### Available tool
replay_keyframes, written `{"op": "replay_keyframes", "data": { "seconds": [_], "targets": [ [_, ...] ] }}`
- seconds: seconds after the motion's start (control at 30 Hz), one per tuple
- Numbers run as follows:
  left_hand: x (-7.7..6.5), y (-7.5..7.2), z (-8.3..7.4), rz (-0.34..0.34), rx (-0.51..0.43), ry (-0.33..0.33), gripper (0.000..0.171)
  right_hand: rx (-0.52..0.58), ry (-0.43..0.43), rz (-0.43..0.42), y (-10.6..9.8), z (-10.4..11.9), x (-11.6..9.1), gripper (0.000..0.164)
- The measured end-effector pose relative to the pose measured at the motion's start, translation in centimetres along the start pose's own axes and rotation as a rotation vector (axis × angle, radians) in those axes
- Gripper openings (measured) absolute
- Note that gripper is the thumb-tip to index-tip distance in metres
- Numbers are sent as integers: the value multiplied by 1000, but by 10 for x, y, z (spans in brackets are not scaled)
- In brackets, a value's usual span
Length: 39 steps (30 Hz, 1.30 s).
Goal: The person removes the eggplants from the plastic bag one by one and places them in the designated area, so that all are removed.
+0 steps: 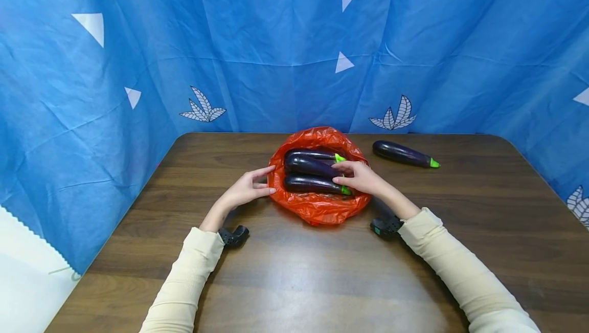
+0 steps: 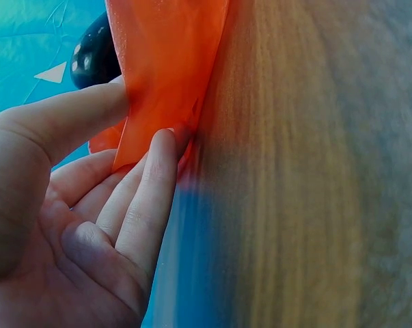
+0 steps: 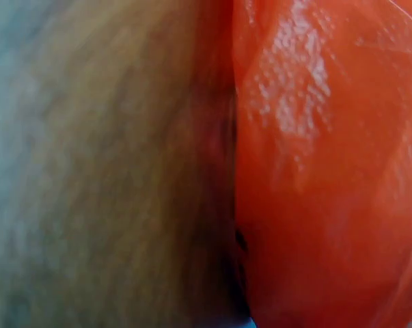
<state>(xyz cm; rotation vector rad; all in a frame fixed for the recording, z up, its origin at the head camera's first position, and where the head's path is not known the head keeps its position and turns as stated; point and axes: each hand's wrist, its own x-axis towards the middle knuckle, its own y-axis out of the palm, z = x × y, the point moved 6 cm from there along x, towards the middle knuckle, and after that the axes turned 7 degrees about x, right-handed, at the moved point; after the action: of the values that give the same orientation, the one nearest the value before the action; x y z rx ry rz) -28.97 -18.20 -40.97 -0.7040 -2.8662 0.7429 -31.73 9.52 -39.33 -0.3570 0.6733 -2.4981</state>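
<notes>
A red plastic bag (image 1: 317, 210) lies on the table with its mouth spread wide. Inside it are three dark purple eggplants, side by side, with bright green stem ends. The left hand (image 1: 244, 190) holds the bag's left rim; in the left wrist view, the orange-red plastic (image 2: 168, 61) passes between the digits of that hand (image 2: 103, 225). Reaching in from the right, the right hand (image 1: 361, 177) grips the middle eggplant (image 1: 310, 165) near its stem end, which the fingers cover. The right wrist view shows only the bag's outer side (image 3: 322, 178), without the hand.
Another eggplant (image 1: 400, 153) lies on the wooden table (image 1: 294, 282) to the right of the bag, near the back edge. A blue patterned curtain (image 1: 276, 31) hangs behind the table. Dark wrist devices sit on both arms.
</notes>
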Motion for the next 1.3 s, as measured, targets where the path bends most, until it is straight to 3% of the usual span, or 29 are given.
{"op": "replay_keyframes", "data": {
  "seconds": [0.43,0.8,1.3],
  "targets": [
    [0,1,-1,1,-9,1,65,2,57,-19,0,-3,1,38],
    [0,2,-3,6,-23,-6,65,177,93,-63,-4,-4,-1,40],
    [0,1,-2,9,-27,-6,65,327,123,-171,-18,6,-6,39]
  ]
}}
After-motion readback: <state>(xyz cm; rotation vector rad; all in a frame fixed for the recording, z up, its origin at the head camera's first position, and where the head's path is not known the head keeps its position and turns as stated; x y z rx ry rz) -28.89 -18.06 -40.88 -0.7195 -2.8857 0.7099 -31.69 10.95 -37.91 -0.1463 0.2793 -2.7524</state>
